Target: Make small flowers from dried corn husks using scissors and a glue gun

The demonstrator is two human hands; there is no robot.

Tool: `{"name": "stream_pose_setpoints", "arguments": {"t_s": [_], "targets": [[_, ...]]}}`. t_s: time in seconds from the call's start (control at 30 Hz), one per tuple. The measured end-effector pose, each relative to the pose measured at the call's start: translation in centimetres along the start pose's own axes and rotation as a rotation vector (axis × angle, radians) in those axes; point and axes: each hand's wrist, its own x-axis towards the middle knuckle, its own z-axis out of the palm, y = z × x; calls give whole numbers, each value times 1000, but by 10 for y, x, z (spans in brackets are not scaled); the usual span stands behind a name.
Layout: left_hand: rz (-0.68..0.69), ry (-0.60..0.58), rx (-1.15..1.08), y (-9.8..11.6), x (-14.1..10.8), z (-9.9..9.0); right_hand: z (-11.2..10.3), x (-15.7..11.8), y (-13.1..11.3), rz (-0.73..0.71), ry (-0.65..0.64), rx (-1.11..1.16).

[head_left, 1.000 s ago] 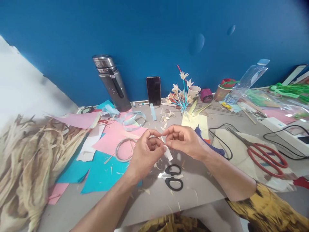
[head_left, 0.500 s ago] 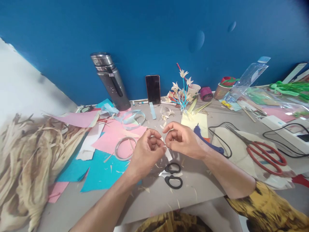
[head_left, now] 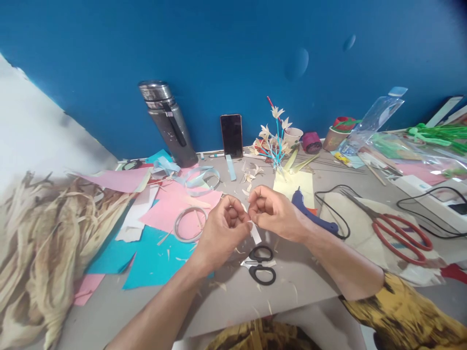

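Note:
My left hand (head_left: 226, 226) is closed in a pinch on a short white strip (head_left: 256, 234), perhaps paper or tape, which hangs from the fingertips. My right hand (head_left: 275, 214) meets it at the fingertips, thumb and forefinger pinched together; whatever lies between them is too small to make out. Below the strip, small black-handled scissors (head_left: 261, 265) rest on the table. A roll of tape (head_left: 189, 224) lies left of my left hand. Beyond my hands are a few pale petal-like pieces (head_left: 251, 173) and a bunch of cream flowers on blue stems (head_left: 278, 146).
Dried husks (head_left: 47, 262) heap at the left beside pink paper (head_left: 164, 209) and blue sheets (head_left: 156, 260). A flask (head_left: 170, 126) and phone (head_left: 232, 136) stand along the wall. To the right lie a blue glue gun (head_left: 314, 214), red-handled scissors (head_left: 401, 238) and a power strip (head_left: 430, 199).
My right hand has shifted very slightly, and the fingertips of both hands now sit closer together. The white strip stays in the pinch, tilted a little differently.

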Motion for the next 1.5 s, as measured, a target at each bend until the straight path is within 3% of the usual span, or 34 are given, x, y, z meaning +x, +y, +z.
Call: {"name": "stream_pose_setpoints", "arguments": {"t_s": [1.13,1.5], "targets": [[6,7,21,2,-1,2,5,-1,-3,57,16,-14],[12,-59,-23,-3,0,-4,1,0,-7,70,-36,17]]}}
